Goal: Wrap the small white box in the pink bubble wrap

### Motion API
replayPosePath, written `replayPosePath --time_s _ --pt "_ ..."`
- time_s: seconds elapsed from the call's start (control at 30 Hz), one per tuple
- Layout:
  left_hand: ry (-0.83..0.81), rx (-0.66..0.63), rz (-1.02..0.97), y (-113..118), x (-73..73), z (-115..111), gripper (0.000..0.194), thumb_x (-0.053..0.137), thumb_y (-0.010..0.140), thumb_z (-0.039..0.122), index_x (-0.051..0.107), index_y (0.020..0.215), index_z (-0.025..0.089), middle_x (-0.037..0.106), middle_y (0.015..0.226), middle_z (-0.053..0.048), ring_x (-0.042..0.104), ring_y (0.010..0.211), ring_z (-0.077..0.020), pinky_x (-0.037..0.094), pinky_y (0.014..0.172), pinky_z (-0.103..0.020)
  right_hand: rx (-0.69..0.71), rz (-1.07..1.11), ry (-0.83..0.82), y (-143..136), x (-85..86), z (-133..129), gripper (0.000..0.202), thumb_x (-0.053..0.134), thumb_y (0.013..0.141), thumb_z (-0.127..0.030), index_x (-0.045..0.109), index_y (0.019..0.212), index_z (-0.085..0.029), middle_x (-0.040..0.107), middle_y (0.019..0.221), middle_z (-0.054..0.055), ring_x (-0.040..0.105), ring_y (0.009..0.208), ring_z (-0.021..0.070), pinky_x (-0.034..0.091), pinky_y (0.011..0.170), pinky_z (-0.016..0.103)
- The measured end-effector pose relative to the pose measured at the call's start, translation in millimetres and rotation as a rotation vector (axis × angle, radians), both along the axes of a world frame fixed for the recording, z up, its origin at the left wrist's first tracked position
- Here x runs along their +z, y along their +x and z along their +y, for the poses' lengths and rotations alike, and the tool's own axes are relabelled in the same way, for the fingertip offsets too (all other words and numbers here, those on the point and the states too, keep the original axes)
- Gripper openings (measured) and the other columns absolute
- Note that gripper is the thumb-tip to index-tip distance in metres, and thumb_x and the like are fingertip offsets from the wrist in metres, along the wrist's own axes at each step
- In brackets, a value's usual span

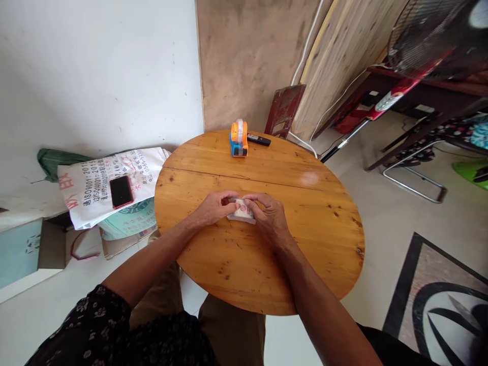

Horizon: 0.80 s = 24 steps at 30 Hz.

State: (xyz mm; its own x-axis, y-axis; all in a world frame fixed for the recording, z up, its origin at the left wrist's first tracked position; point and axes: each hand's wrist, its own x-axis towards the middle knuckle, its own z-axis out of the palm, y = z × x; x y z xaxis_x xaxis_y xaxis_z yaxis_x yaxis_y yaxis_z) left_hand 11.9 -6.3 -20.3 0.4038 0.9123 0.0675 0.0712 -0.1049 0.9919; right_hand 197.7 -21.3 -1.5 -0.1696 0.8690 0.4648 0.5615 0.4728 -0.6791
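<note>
Both my hands meet over the round wooden table (213, 249), a bit in front of its middle. Between them is a small white packet (241, 211) with a pinkish-red mark, flat and wrapped in what looks like clear plastic. My left hand (215, 207) pinches its upper left side between thumb and fingers. On the upper right side, my right hand (270, 216) pinches it in the same way. The packet's lower edge shows at or just over the tabletop. Fingertips cover its upper corners.
An orange and blue tape dispenser (239, 138) stands at the table's far edge beside a black remote-like object (259, 140). To the left, a phone (121, 191) lies on a white printed sack (97, 173). A dark red chair (284, 109) and a fan (423, 40) stand behind right.
</note>
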Motion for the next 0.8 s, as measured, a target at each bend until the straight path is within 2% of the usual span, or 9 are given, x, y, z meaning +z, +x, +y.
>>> replayPosePath --time_s 0.3,0.6,0.8 --pt "-0.016 0.039 0.029 0.1 3.4 0.2 0.032 0.065 0.078 0.033 0.07 0.101 0.011 0.07 0.081 -0.004 0.061 0.069 -0.013 0.047 0.063 -0.023 0.049 -0.103 0.054 3.8 2.1 -2.6 0.016 0.061 0.088 -0.027 0.077 0.089 -0.027 0.079 0.093 0.004 0.073 0.092 0.0233 0.053 0.083 0.037" --pt "0.022 0.05 0.009 -1.8 1.3 2.0 0.032 0.064 0.08 0.034 0.071 0.103 0.013 0.071 0.088 -0.005 0.062 0.074 -0.0136 0.049 0.068 -0.025 0.042 -0.204 0.116 4.5 2.4 -8.3 0.016 0.062 0.089 -0.032 0.077 0.09 -0.028 0.077 0.107 0.007 0.071 0.103 0.0265 0.045 0.1 0.049" --pt "0.015 0.064 -0.018 -1.6 -0.2 3.4 0.03 0.064 0.081 0.031 0.07 0.103 0.012 0.072 0.091 -0.006 0.063 0.076 -0.0146 0.051 0.071 -0.027 0.051 -0.292 0.237 3.4 6.1 -13.3 0.017 0.06 0.089 -0.025 0.076 0.093 -0.028 0.075 0.114 0.007 0.069 0.104 0.0251 0.045 0.096 0.047"
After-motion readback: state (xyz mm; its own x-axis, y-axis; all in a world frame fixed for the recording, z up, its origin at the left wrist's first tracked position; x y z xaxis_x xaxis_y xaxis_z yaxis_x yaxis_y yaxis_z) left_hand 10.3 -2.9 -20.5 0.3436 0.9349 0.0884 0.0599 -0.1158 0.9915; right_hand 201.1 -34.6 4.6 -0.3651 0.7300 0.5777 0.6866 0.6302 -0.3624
